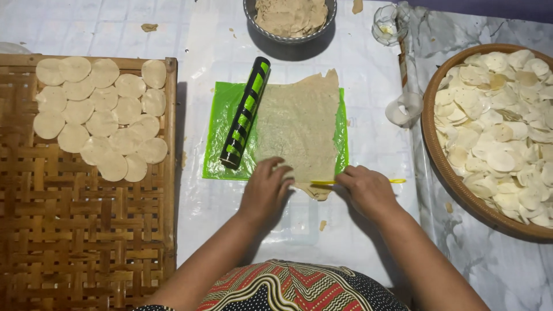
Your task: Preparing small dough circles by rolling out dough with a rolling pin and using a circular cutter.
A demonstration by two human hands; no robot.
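A thin sheet of rolled dough [299, 124] lies on a green plastic sheet [219, 129]. My left hand [266, 187] presses flat on the dough's near edge, fingers spread. My right hand [366, 187] grips a thin yellow stick [397, 181] laid across the dough's near edge, where a small scrap of dough [314, 192] hangs past it. A black and green striped rolling pin [246, 112] rests on the left side of the green sheet, touching the dough's left edge.
A woven bamboo tray [86, 230] at left holds several round dough discs [98, 112]. A round basket [438, 167] at right is piled with discs. A metal bowl of dough [291, 17], a small glass [390, 23] and a white ring cutter [406, 108] sit beyond.
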